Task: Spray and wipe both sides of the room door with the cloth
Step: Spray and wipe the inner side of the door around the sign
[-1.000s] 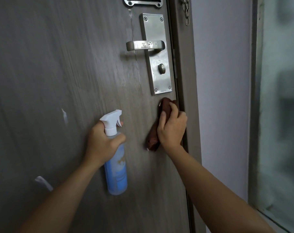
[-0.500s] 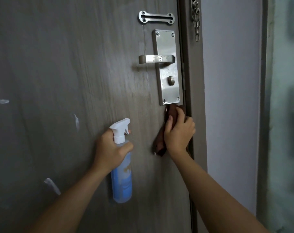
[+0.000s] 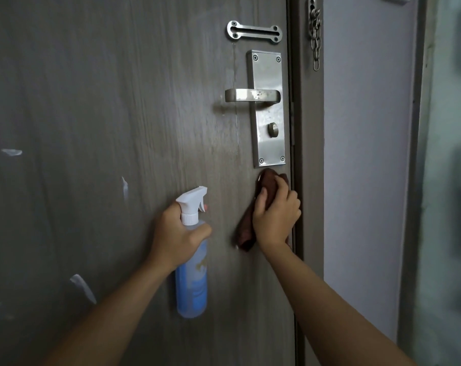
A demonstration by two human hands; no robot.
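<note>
Head view: grey wood-grain room door (image 3: pixel 105 128) fills the frame. Left hand (image 3: pixel 180 235), fingers curled, grips a clear plastic spray bottle (image 3: pixel 192 281) holding blue liquid. Right hand (image 3: pixel 275 215) presses a crumpled brown cloth (image 3: pixel 246 228) against the door, fingers curled round it, just below the steel handle plate (image 3: pixel 267 75).

The door (image 3: pixel 118 101) in front of me is grey-brown with a fine vertical wood grain, flecked with a few whitish marks. Its lock plate (image 3: pixel 267 107) is brushed silver (a little spotted), like the handle (image 3: pixel 251 95). Just below the plate, my cloth (image 3: pixel 251 215) is dark reddish brown. Left of the cloth, my bottle (image 3: pixel 192 281) is pale blue with a white trigger head (image 3: pixel 191 203).
</note>
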